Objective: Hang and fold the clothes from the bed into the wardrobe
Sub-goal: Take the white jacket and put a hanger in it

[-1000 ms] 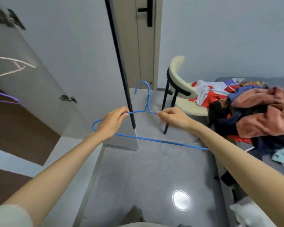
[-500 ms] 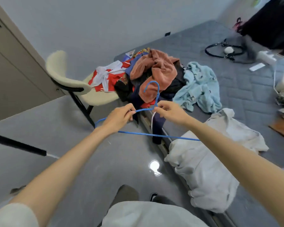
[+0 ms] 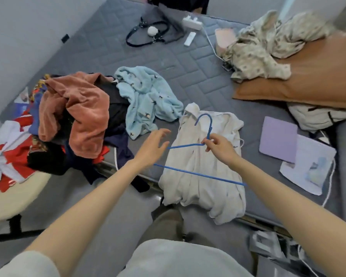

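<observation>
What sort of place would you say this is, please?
Most likely a bedroom: a grey quilted mattress strewn with loose clothes such as a white collared shirt, a brown rectangular pillow lying on it, and a blue wire clothes hanger pinched in the right hand.

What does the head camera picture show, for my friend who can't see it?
A person's right hand pinches a blue hanger by its neck above a white garment on a grey bed, while the left hand is open beside it. A pile of colourful clothes lies to the left.
</observation>
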